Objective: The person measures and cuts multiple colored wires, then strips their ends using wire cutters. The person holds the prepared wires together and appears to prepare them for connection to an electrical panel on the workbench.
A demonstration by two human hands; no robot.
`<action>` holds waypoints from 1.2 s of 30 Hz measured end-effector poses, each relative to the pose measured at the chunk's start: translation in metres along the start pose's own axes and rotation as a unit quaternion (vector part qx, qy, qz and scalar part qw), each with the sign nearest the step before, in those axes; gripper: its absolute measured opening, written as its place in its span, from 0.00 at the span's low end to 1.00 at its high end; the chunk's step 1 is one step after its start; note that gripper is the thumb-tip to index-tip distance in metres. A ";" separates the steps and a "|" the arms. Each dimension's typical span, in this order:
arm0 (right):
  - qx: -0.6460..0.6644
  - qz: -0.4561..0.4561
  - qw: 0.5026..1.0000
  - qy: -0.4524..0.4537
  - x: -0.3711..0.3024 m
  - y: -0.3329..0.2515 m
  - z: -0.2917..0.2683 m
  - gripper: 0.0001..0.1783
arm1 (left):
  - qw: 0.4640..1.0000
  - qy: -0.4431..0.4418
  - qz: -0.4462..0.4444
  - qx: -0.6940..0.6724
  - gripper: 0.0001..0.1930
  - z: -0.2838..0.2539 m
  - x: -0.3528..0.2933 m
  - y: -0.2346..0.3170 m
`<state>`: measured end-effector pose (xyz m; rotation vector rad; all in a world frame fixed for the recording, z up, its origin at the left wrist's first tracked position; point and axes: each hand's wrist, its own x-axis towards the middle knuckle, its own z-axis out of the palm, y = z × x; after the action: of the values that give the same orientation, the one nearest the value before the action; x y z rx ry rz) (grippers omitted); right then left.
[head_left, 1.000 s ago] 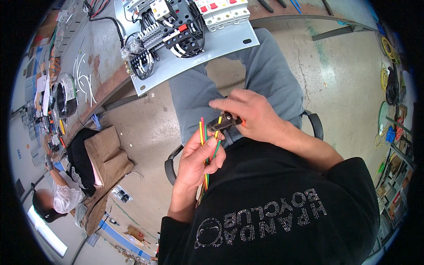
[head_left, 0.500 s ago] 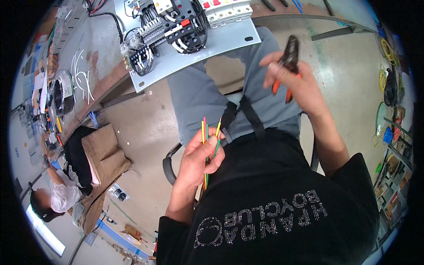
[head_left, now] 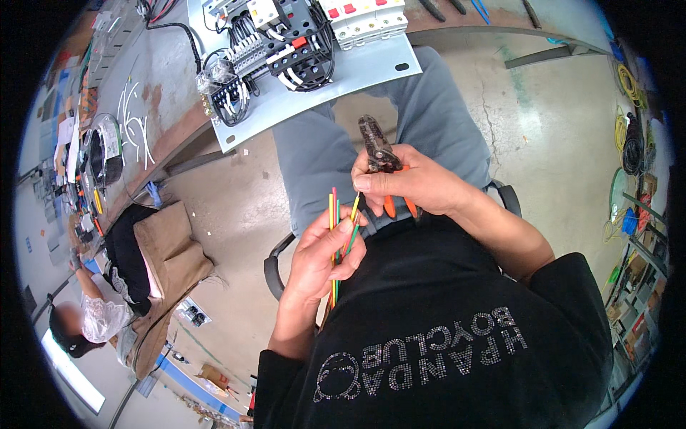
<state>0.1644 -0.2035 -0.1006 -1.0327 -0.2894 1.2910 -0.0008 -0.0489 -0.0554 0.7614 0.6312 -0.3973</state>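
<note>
My left hand (head_left: 314, 261) is closed around several thin wires (head_left: 331, 206), yellow, red and green, whose tips stand up past the thumb. One yellow wire (head_left: 355, 206) leans to the right, and its end appears bare. In my right hand (head_left: 429, 184) is a pair of wire strippers (head_left: 371, 139) with dark, worn jaws and orange handles; the jaws point away from me. The right thumb and forefinger are pinched at the tip of the yellow wire, and they hide whether it is touched. Both hands are over my lap.
A metal mounting plate (head_left: 321, 89) with terminal blocks and breakers (head_left: 364, 21) overhangs the workbench's (head_left: 171, 121) near edge. White wire offcuts (head_left: 134, 125) lie on the bench at left. A seated person (head_left: 107, 314) is at far left. Shelves with cable coils (head_left: 632, 143) stand at right.
My right hand has come left and down with the wire strippers, up to the wire tips. The left hand and its wires have stayed nearly in place.
</note>
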 end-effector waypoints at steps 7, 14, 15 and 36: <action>-0.046 0.089 0.993 -0.065 -0.002 -0.011 0.006 0.11 | 0.999 0.015 -0.016 0.040 0.16 0.002 0.004 -0.004; -0.016 0.067 0.996 -0.061 0.001 -0.004 0.010 0.10 | 0.998 -0.006 -0.019 0.060 0.18 0.005 0.005 -0.004; -0.016 0.060 0.996 -0.060 0.001 -0.004 0.011 0.10 | 0.998 -0.003 -0.012 0.063 0.18 0.004 0.005 -0.005; -0.559 -0.193 0.801 0.092 -0.012 -0.010 0.006 0.27 | 0.998 -0.008 0.039 0.046 0.25 0.011 -0.005 0.005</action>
<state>0.1626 -0.2108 -0.0857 -1.9414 -1.1370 0.5458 0.0025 -0.0537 -0.0438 0.8663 0.5698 -0.3622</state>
